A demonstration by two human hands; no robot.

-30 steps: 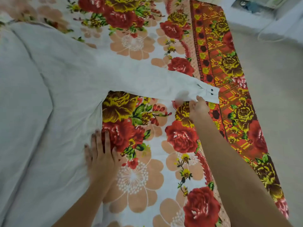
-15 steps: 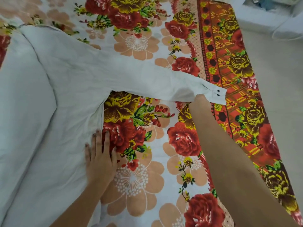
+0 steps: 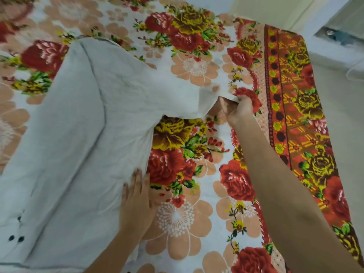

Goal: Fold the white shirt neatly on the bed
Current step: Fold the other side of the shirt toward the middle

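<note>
The white shirt [image 3: 78,146] lies spread over the left half of the bed, its body running toward me. One sleeve [image 3: 173,95] stretches rightward across the floral sheet. My right hand [image 3: 237,111] pinches the end of that sleeve, which is lifted and doubled back toward the shirt's body. My left hand [image 3: 136,201] presses flat on the shirt's side edge below the armpit, fingers straight. Another cuff with dark buttons [image 3: 15,238] shows at the lower left.
The bed carries a floral sheet [image 3: 197,223] with a red patterned border [image 3: 291,119] along its right edge. Beyond the border is pale floor [image 3: 344,134], with a white cable and a low fixture at the upper right.
My right hand has taken the sleeve's cuff and drawn it leftward, so the sleeve now folds back on itself. My left hand stays pressed on the shirt's edge.
</note>
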